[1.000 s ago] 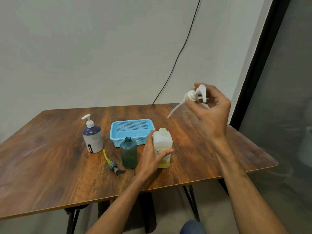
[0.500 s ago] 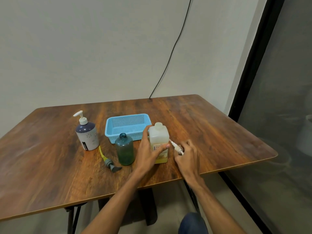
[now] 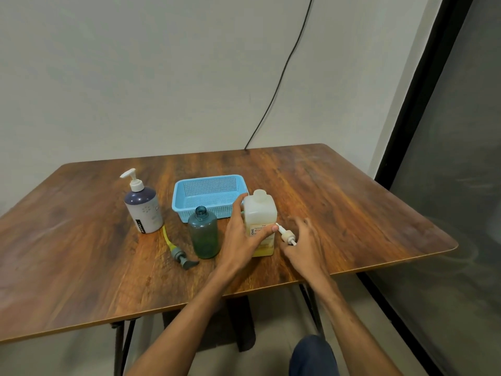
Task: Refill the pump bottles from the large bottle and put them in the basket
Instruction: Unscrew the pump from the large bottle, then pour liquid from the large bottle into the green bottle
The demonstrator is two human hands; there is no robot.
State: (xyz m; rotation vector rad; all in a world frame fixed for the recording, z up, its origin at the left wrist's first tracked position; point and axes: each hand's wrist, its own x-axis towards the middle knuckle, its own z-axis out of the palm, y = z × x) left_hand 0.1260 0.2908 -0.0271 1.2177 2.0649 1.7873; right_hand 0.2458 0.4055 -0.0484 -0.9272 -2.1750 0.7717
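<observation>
The uncapped large bottle [image 3: 260, 213] stands on the bench [image 3: 352, 207], just beside the basket [image 3: 210, 195]. The left hand [image 3: 242, 237] clamps its fingers [image 3: 267, 232] round the body. The right hand [image 3: 305, 246] hovers by the white pump [image 3: 286, 236], fingers apart; whether they touch it, I cannot tell. The liquid sits low, so the bottle is probably light, with squeezable walls. It is best gripped mid-body.

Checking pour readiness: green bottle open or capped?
Open. The green bottle shows a bare neck with no cap; a grey pump lies beside it.
</observation>
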